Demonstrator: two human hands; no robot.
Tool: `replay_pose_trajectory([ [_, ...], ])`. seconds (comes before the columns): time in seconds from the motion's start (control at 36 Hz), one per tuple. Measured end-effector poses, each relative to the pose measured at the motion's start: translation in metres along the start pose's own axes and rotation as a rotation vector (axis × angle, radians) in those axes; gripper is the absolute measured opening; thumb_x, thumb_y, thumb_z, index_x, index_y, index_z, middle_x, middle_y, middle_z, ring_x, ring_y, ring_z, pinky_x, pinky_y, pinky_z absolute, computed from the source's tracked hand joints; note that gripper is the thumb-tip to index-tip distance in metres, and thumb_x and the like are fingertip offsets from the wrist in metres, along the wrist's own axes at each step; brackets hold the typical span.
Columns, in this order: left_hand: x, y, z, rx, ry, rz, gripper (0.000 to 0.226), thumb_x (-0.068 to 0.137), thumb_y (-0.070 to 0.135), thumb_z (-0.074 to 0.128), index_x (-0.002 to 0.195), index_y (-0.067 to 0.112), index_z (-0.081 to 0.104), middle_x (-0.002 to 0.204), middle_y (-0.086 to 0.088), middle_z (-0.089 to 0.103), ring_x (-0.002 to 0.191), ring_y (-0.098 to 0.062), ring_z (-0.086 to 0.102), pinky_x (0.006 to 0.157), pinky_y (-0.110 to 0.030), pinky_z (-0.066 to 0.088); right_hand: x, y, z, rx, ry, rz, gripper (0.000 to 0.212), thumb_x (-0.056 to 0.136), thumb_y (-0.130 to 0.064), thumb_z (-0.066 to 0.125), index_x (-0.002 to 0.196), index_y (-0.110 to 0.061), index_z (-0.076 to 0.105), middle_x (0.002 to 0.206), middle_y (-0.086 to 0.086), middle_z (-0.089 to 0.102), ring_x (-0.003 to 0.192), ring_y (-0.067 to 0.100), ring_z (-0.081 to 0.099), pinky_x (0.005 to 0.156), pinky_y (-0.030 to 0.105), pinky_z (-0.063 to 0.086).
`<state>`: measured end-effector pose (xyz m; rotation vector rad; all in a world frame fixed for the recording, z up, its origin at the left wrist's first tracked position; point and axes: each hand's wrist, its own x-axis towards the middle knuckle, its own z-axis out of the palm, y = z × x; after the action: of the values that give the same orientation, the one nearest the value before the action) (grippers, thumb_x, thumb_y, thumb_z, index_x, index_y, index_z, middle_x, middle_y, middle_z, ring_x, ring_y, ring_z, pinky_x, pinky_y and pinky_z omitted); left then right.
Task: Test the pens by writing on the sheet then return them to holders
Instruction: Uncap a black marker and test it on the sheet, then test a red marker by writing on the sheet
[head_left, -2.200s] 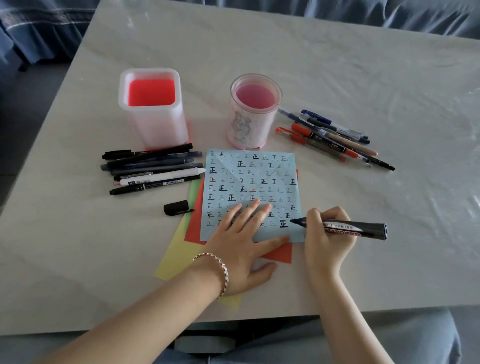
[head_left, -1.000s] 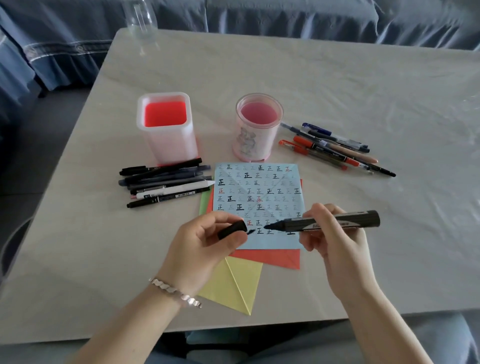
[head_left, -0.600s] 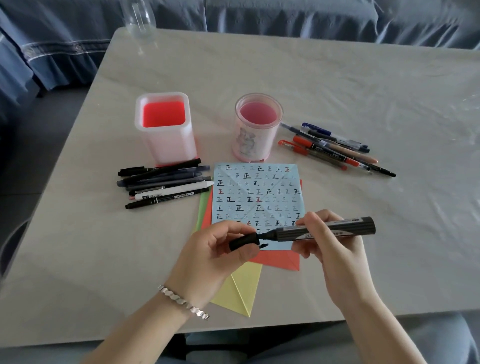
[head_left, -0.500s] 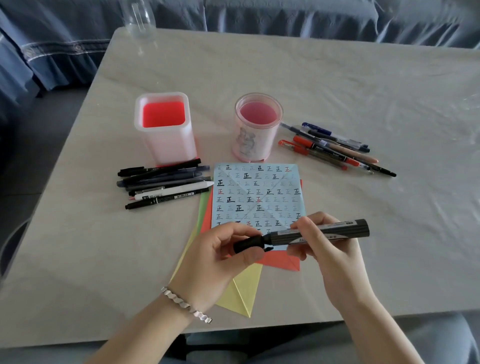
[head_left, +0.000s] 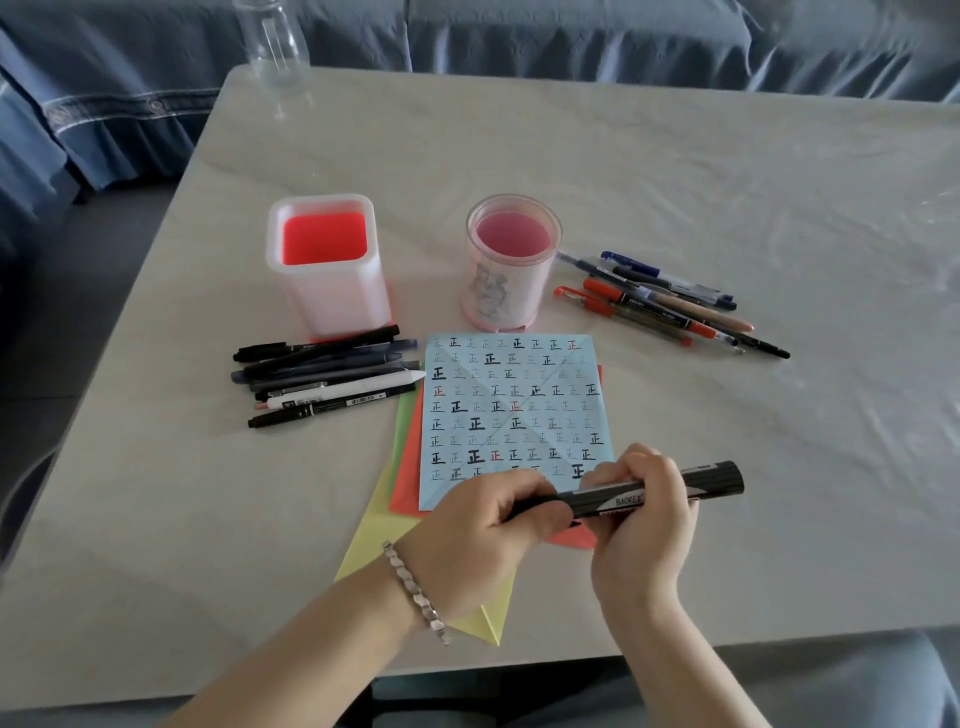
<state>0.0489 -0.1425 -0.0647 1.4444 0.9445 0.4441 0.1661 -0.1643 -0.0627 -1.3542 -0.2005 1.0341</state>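
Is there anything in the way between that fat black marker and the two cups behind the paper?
Nothing visible does. Only the flat blue sheet lies between the marker and the round cup and square cup. Both cups look empty, and the loose pens lie off to either side.

Dim, soft daylight; edges warped

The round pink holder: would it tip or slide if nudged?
The round holder looks empty, so probably light and easy to slide on the smooth table. Taller than wide, it might tip from a high push, then likely roll on its round wall.
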Motion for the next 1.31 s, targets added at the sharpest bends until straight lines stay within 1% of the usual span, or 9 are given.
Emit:
replay_pose_trajectory([
  [0.22, 0.001, 0.017, -0.006, -0.442, -0.237, -0.199, 0.025, 0.076, 0.025, 0.054, 0.054, 0.02, 0.064, 0.047, 0.009, 0.032, 0.041, -0.005, 0.028, 0.041, -0.016, 0.026, -0.001, -0.009, 0.003, 0.08, -0.179, -0.204, 0.033, 0.061, -0.011, 0.034, 0.03, -0.022, 0.038, 0.033, -0.005, 0.037, 0.034, 0.011, 0.026, 0.042, 0.018, 0.018],
  [0.39, 0.002, 0.012, 0.0, 0.537, 0.089, 0.142, 0.017, 0.095, 0.037, 0.045, 0.089, 0.027, 0.056, 0.072, 0.007, 0.056, 0.065, -0.009, 0.05, 0.062, -0.025, 0.038, 0.004, -0.001, -0.004, -0.191, -0.199, -0.086, 0.027, 0.065, -0.013, 0.043, 0.038, -0.017, 0.042, 0.039, -0.003, 0.037, 0.034, 0.008, 0.031, 0.037, 0.015, 0.028],
  [0.61, 0.002, -0.037, -0.015, 0.845, 0.413, 0.35, 0.016, 0.083, 0.031, 0.041, 0.095, 0.023, 0.049, 0.078, 0.003, 0.061, 0.067, -0.02, 0.059, 0.063, -0.027, 0.043, 0.009, 0.013, -0.019, -0.53, -0.378, -0.111, 0.038, 0.089, -0.031, 0.053, 0.062, -0.005, 0.047, 0.041, -0.001, 0.043, 0.038, 0.007, 0.036, 0.042, 0.013, 0.032],
  [0.75, 0.007, -0.051, -0.083, 1.041, 0.868, 0.288, 0.031, 0.085, 0.025, 0.042, 0.092, 0.003, 0.062, 0.085, -0.014, 0.062, 0.083, -0.029, 0.046, 0.089, -0.045, 0.035, 0.026, -0.002, -0.033, -0.555, -0.294, -0.196, 0.019, 0.092, -0.01, 0.05, 0.075, -0.002, 0.054, 0.041, 0.0, 0.043, 0.038, 0.01, 0.034, 0.041, 0.016, 0.03],
  [0.83, 0.008, -0.063, -0.113, 1.12, 0.942, 0.178, 0.023, 0.085, 0.016, 0.05, 0.091, -0.001, 0.064, 0.086, -0.019, 0.059, 0.084, -0.033, 0.046, 0.083, -0.053, 0.044, 0.036, -0.013, -0.036, -0.575, -0.272, -0.242, 0.017, 0.09, -0.006, 0.051, 0.075, -0.001, 0.055, 0.04, -0.002, 0.044, 0.037, 0.008, 0.034, 0.04, 0.015, 0.031],
  [0.94, 0.013, -0.076, -0.117, 1.164, 0.936, 0.119, 0.021, 0.071, -0.003, 0.074, 0.091, -0.003, 0.066, 0.091, -0.022, 0.058, 0.083, -0.041, 0.052, 0.081, -0.054, 0.044, 0.049, -0.02, -0.038, -0.64, -0.278, -0.275, 0.015, 0.089, -0.005, 0.052, 0.074, -0.003, 0.055, 0.039, -0.002, 0.047, 0.038, 0.007, 0.036, 0.041, 0.013, 0.032],
  [1.03, 0.019, -0.064, -0.09, 1.157, 0.935, 0.256, 0.027, 0.082, 0.005, 0.055, 0.108, -0.002, 0.06, 0.108, -0.024, 0.055, 0.103, -0.04, 0.047, 0.094, -0.053, 0.038, 0.062, -0.021, -0.039, -0.764, -0.295, -0.292, 0.016, 0.088, -0.009, 0.055, 0.073, -0.013, 0.057, 0.042, -0.003, 0.052, 0.039, 0.008, 0.04, 0.045, 0.015, 0.036],
  [1.14, 0.026, -0.048, -0.038, 1.01, 0.642, 0.411, 0.038, 0.084, 0.021, 0.044, 0.114, 0.001, 0.056, 0.119, -0.017, 0.054, 0.115, -0.03, 0.043, 0.1, -0.04, 0.032, 0.086, -0.029, -0.039, -0.995, -0.26, -0.425, 0.014, 0.084, -0.015, 0.059, 0.073, -0.024, 0.059, 0.056, -0.007, 0.06, 0.052, 0.009, 0.05, 0.055, 0.014, 0.04],
  [1.31, 0.038, -0.065, 0.001, 1.114, 0.374, 0.236, 0.059, 0.083, 0.048, 0.037, 0.129, 0.012, 0.045, 0.135, -0.009, 0.051, 0.126, -0.024, 0.046, 0.107, -0.041, 0.034, 0.135, -0.066, -0.03, -1.278, -0.183, -0.705, 0.021, 0.084, -0.008, 0.056, 0.103, -0.011, 0.067, 0.093, 0.001, 0.062, 0.083, 0.017, 0.054, 0.072, 0.019, 0.034],
])
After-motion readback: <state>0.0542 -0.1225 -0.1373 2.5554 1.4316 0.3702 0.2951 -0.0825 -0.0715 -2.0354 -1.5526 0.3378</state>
